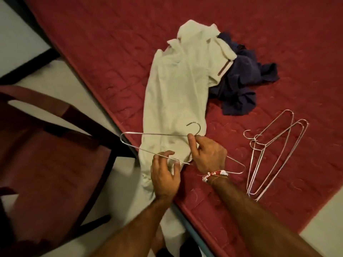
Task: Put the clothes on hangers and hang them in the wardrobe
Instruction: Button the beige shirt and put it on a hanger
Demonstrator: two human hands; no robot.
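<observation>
A pale cream garment (176,93) lies stretched along the red bed (111,52), its lower end hanging over the bed's edge. A wire hanger (141,134) hovers just above the garment's lower part. My right hand (209,154) pinches the hanger at the base of its hook. My left hand (165,175) has its fingers spread loosely, touching the hanger's lower bar and the cloth beneath. A crumpled dark blue garment (241,84) lies beside the cream one, partly under its collar.
Several more wire hangers (274,154) lie stacked on the bed at the right. A dark red wooden chair (46,154) stands close on the left on the pale floor (22,34). No wardrobe is in view.
</observation>
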